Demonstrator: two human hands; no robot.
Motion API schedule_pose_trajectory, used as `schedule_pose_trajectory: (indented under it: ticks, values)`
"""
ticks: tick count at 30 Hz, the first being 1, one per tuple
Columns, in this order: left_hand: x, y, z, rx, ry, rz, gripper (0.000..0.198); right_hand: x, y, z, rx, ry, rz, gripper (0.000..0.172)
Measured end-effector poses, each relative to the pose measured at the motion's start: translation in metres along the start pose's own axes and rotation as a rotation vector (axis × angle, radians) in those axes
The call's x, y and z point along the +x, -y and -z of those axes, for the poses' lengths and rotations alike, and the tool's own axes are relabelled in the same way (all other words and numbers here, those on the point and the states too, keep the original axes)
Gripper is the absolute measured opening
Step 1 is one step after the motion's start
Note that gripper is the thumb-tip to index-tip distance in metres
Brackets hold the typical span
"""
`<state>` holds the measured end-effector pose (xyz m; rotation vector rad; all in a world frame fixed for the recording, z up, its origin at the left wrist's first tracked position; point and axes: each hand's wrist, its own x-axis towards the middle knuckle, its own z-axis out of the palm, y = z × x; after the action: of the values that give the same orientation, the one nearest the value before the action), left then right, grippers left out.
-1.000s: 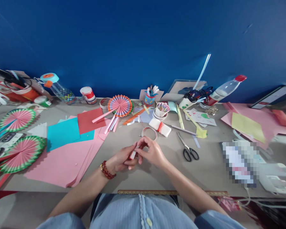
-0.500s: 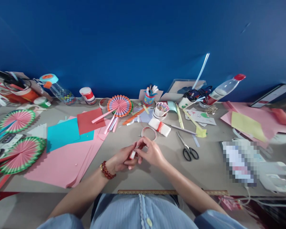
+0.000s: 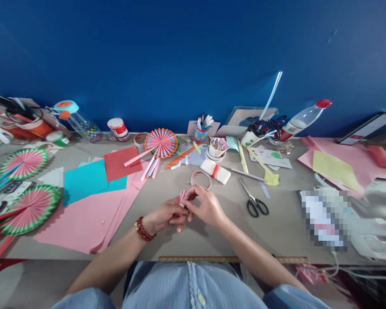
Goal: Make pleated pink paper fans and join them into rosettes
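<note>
Close together over the front middle of the table, my two hands meet around a small pleated pink paper piece (image 3: pixel 182 196). Its pink folds stick up between the fingertips, and the lower part is hidden by them. My left hand (image 3: pixel 170 214), with a beaded bracelet at the wrist, is closed on the piece from the left. From the right, my right hand (image 3: pixel 204 206) pinches at the same piece with thumb and fingertips. Just beyond the hands lies a roll of tape (image 3: pixel 201 180). Black-handled scissors (image 3: pixel 253 201) rest to the right, blades pointing away.
Pink sheets (image 3: pixel 80 223), blue paper (image 3: pixel 85 179) and red paper (image 3: pixel 122 164) lie left. Pleated fans (image 3: pixel 30 210) sit far left, another fan (image 3: pixel 161 143) at the back. A white bundle (image 3: pixel 223 175), a cup (image 3: pixel 218 148) and a bottle (image 3: pixel 304 120) stand or lie behind.
The held piece has turned between my fingers: a small white and red face showed before, and pink folds now point up. My left fingers have shifted; both hands stay in about the same place.
</note>
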<state>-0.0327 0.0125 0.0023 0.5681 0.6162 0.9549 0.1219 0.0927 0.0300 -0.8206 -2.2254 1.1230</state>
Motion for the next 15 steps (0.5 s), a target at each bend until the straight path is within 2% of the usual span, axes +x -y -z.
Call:
schedule_pose_trajectory:
  ticks: [3,15]
  values:
    - [0.001,-0.0003,-0.0006,-0.015,0.008,-0.014,0.032,-0.0013,0.0014,0.0004,-0.057,-0.025,0.052,0.012]
    - [-0.0002,-0.0018,-0.0013,-0.015,-0.006,-0.029,0.036,-0.0022,0.0025,-0.0032,-0.127,-0.076,0.177,0.007]
